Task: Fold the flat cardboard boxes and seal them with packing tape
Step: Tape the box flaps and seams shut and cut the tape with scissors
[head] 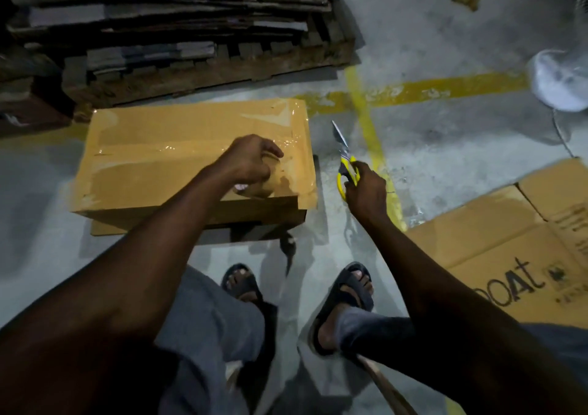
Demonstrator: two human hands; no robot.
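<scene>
The folded box (152, 166) is set on the floor, its top seam taped. On the box's right end the tape roll (258, 185) is held down by the left hand (251, 160), fingers curled over it, probably to keep the strip taut for cutting. Just right of the box, scissors (345, 157) are gripped by the right hand (366, 192), fingers closed round the yellow handles, blades pointed away.

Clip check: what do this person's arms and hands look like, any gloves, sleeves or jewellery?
The left arm and right arm are bare, no sleeve in view. The left hand and right hand are ungloved, with no watch or band at the wrists. Rings: too dim to tell. Also worn: grey trousers, dark open-toed sandals.
</scene>
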